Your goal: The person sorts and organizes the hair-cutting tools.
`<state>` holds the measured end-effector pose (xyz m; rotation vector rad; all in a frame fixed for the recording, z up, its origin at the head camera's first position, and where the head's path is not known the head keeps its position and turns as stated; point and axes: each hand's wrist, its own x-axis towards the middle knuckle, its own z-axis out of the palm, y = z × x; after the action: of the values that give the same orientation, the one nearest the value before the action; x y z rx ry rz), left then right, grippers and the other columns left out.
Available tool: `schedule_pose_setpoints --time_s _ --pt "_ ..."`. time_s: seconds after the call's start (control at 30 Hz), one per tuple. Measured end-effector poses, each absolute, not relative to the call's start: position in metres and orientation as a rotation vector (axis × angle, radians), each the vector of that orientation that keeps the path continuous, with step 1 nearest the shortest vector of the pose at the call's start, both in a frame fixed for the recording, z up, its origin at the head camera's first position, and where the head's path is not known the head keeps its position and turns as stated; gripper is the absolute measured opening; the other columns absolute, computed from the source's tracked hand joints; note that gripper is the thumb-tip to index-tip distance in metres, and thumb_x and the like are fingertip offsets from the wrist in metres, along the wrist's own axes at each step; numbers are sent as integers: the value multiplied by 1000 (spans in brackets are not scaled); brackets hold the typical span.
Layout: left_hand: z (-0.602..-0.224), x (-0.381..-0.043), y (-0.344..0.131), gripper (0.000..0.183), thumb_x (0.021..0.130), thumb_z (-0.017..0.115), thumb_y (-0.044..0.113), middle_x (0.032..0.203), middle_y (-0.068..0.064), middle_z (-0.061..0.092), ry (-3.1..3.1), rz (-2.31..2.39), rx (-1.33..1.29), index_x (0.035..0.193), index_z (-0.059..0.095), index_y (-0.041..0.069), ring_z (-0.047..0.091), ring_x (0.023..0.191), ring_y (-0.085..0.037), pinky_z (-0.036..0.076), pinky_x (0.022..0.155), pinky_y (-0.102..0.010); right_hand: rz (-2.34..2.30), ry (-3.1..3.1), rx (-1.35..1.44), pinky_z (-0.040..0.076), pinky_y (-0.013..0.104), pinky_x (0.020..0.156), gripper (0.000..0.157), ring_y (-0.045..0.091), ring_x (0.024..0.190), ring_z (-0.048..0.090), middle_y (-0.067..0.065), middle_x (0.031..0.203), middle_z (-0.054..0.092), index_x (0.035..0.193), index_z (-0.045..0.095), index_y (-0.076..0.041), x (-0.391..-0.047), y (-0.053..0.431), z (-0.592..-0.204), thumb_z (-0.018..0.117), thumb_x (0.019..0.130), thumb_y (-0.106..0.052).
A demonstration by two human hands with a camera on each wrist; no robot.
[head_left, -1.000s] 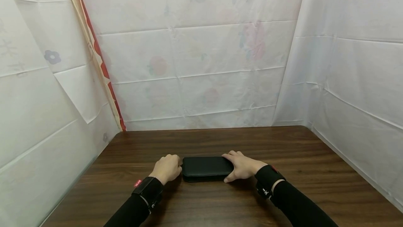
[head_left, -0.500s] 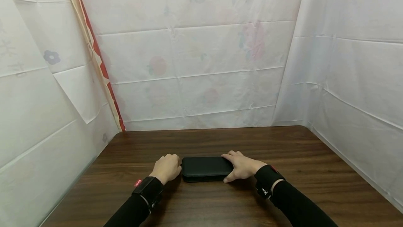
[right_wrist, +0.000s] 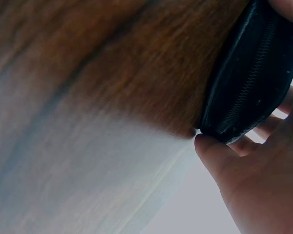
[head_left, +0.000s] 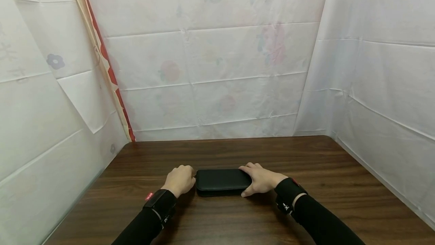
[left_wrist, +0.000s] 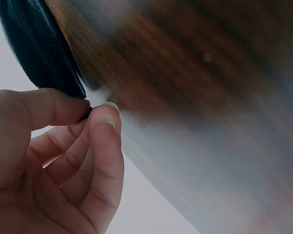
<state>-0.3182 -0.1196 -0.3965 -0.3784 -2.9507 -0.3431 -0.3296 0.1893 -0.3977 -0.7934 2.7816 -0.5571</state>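
A black zip wallet (head_left: pixel 222 180) with a leather-like surface lies flat on the brown wooden table, its long side across my view. At its left end, my left hand (head_left: pixel 180 181) pinches a small dark tab, likely the zip pull (left_wrist: pixel 86 113), between thumb and curled forefinger. My right hand (head_left: pixel 261 179) grips the wallet's right end, thumb at the near edge and fingers over the far side. In the right wrist view the zip (right_wrist: pixel 246 83) runs shut along the wallet's side. The wallet's underside is hidden.
The wood-grain table (head_left: pixel 217 150) stretches behind and to both sides of the wallet. White creased sheets (head_left: pixel 214 67) with faint prints enclose it at the back, left and right. A red-edged strip (head_left: pixel 112 75) hangs at the back left corner.
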Motion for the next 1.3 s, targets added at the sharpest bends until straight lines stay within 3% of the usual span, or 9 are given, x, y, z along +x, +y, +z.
schedule_pose_setpoints --time_s 0.3,0.83,1.3 --pt "-395 -323 -120 22 92 72 13 107 -15 74 -2968 -312 -357 111 76 3 71 90 -35 58 75 -49 -551 2779 -793 42 46 100 94 29 129 41 8 146 44 156 39 -8 -331 189 -397 85 81 -42" --pt "-394 -323 -117 13 93 69 9 91 -16 71 -2960 -272 -374 101 73 0 67 72 -30 56 62 -42 -563 2772 -797 43 47 100 93 30 129 41 10 146 44 155 40 -6 -327 189 -394 85 81 -40" --pt "-394 -324 -116 7 94 66 7 80 -13 64 -2953 -256 -378 93 70 1 63 66 -28 51 58 -41 -551 2778 -797 42 47 101 93 31 131 41 9 146 44 155 41 -8 -330 188 -396 86 80 -40"
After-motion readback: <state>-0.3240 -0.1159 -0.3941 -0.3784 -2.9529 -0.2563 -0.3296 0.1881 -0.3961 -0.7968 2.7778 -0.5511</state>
